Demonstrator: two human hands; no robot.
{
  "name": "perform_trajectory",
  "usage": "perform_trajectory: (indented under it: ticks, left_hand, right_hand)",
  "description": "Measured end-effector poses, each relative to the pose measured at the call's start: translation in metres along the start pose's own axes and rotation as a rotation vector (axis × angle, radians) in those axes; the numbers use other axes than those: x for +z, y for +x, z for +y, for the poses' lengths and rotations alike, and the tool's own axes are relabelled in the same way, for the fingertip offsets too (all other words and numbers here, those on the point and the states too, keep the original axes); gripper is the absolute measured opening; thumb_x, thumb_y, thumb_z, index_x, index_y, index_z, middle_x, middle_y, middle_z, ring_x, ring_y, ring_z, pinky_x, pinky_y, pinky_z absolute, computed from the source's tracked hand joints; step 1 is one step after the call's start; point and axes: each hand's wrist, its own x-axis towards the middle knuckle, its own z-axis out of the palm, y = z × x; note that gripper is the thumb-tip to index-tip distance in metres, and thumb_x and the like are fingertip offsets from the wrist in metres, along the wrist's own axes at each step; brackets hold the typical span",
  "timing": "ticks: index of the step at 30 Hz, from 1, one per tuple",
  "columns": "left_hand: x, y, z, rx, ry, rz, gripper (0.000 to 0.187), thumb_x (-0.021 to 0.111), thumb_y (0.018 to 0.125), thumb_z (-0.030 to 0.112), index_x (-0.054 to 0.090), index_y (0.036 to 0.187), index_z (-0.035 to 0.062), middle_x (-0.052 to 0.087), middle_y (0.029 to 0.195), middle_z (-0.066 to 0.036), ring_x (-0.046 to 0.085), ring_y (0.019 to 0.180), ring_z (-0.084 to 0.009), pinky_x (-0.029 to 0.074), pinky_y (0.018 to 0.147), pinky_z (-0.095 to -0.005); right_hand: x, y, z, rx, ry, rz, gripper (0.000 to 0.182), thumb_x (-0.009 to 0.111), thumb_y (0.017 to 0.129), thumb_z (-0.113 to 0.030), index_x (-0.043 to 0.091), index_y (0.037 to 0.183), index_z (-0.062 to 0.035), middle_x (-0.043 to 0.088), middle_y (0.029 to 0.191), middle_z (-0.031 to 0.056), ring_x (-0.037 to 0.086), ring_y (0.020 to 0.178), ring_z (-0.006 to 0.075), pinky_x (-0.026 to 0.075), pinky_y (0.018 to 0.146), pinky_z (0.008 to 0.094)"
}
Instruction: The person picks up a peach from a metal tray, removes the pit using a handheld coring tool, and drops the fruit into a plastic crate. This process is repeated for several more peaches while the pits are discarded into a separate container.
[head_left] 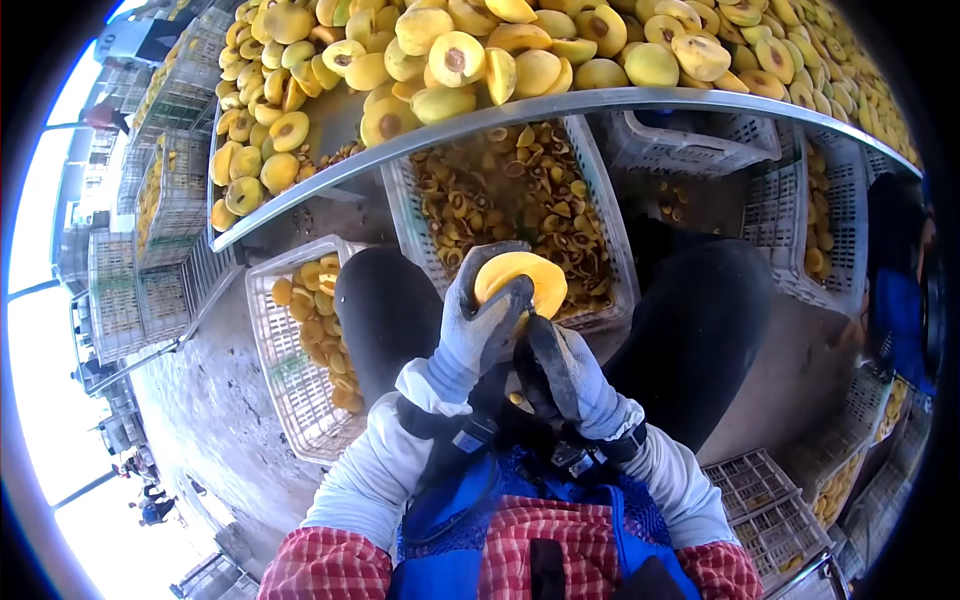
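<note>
Yellow fruit flesh, a rounded piece (530, 280) with a smooth cut face, is held up above my lap. My gloved left hand (480, 305) wraps round it from the left and below. Close against its lower edge is my gloved right hand (565, 370), fingers closed; any tool or pit between them is too hidden to make out. Beneath and beyond my hands, a white crate (405, 205) holds many brownish-yellow scraps. Halved fruits (458, 58) lie heaped on the metal-edged table (590, 100) in front of me.
A white crate (290, 385) with yellow pieces stands by my left knee. More crates (690, 150) sit under the table and at the right (770, 500). Stacked crates (165, 200) stand at the left. Part of another person in blue (900, 310) shows at the right edge.
</note>
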Motion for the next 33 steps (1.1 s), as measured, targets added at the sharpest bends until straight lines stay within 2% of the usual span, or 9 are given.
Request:
perform_trajectory:
  ticks: [4,8,9,15,18,22,24,32,33]
  left_hand:
    - [-0.011,0.002,-0.007,-0.206,-0.255,-0.107,0.035,0.063,0.088,0.020,0.054,0.117,0.0020,0.060,0.103,-0.005,0.057,0.094,-0.0127,0.046,0.084,-0.0260]
    - [-0.012,0.011,0.015,-0.306,-0.223,-0.193,0.042,0.065,0.087,0.023,0.051,0.121,0.0025,0.060,0.106,-0.006,0.057,0.095,-0.0133,0.046,0.087,-0.0267]
    - [-0.012,0.016,0.022,-0.296,-0.176,-0.213,0.043,0.066,0.087,0.023,0.051,0.122,0.0027,0.059,0.107,-0.006,0.057,0.095,-0.0134,0.046,0.087,-0.0266]
    - [-0.007,0.009,-0.001,-0.115,0.060,-0.058,0.038,0.075,0.078,0.015,0.059,0.110,0.0022,0.063,0.100,-0.005,0.060,0.090,-0.0138,0.049,0.081,-0.0268]
    - [-0.005,0.003,-0.009,0.233,0.503,-0.023,0.037,0.075,0.077,0.013,0.059,0.109,0.0016,0.064,0.096,-0.005,0.060,0.087,-0.0147,0.050,0.081,-0.0278]
    - [-0.008,0.002,-0.019,0.008,0.117,-0.010,0.033,0.072,0.080,0.013,0.059,0.108,0.0017,0.064,0.093,-0.005,0.061,0.084,-0.0148,0.050,0.078,-0.0275]
    - [-0.001,-0.005,-0.024,-0.220,-0.358,0.070,0.026,0.065,0.087,0.018,0.060,0.107,0.0023,0.063,0.091,-0.004,0.058,0.080,-0.0106,0.049,0.072,-0.0241]
    - [-0.014,0.004,-0.013,0.185,0.442,-0.105,0.031,0.068,0.086,0.025,0.058,0.107,0.0040,0.061,0.092,-0.004,0.057,0.079,-0.0108,0.048,0.070,-0.0242]
    - [-0.010,0.001,-0.017,0.155,0.338,-0.034,0.024,0.068,0.085,0.019,0.061,0.102,0.0030,0.063,0.090,-0.004,0.059,0.078,-0.0116,0.049,0.072,-0.0247]
  right_hand:
    - [-0.002,0.002,-0.012,0.584,0.902,-0.254,0.055,0.038,0.093,-0.058,0.049,0.075,-0.0083,0.042,0.048,0.0009,0.031,0.030,0.0104,0.025,0.028,0.0206]
    - [-0.001,0.003,-0.014,0.361,0.620,-0.185,0.049,0.041,0.092,-0.059,0.050,0.086,-0.0112,0.040,0.055,-0.0037,0.032,0.038,0.0061,0.024,0.035,0.0197]
    - [0.005,0.006,-0.019,0.207,0.353,-0.094,0.057,0.040,0.091,-0.062,0.049,0.076,-0.0079,0.037,0.047,-0.0008,0.031,0.032,0.0085,0.029,0.031,0.0219]
    - [-0.002,0.000,0.009,0.535,1.132,-0.441,0.052,0.039,0.093,-0.058,0.057,0.089,-0.0101,0.037,0.054,-0.0043,0.028,0.037,0.0050,0.024,0.034,0.0186]
    - [0.002,-0.001,0.021,0.563,1.422,-0.613,0.053,0.039,0.093,-0.057,0.055,0.087,-0.0071,0.039,0.054,-0.0023,0.036,0.036,0.0060,0.030,0.030,0.0179]
    - [0.003,0.000,0.022,0.561,1.460,-0.637,0.055,0.038,0.093,-0.058,0.057,0.093,-0.0070,0.040,0.055,-0.0022,0.034,0.037,0.0051,0.028,0.030,0.0177]
    - [0.006,0.000,0.027,0.522,1.503,-0.707,0.057,0.036,0.094,-0.058,0.061,0.100,-0.0068,0.038,0.057,-0.0028,0.029,0.038,0.0045,0.024,0.031,0.0177]
    - [0.006,-0.001,0.017,0.611,1.525,-0.704,0.055,0.039,0.093,-0.059,0.054,0.090,-0.0060,0.042,0.054,-0.0018,0.037,0.037,0.0050,0.031,0.030,0.0178]
    - [0.008,-0.002,0.014,0.616,1.550,-0.715,0.055,0.039,0.093,-0.059,0.054,0.089,-0.0056,0.042,0.054,-0.0016,0.037,0.037,0.0050,0.031,0.030,0.0177]
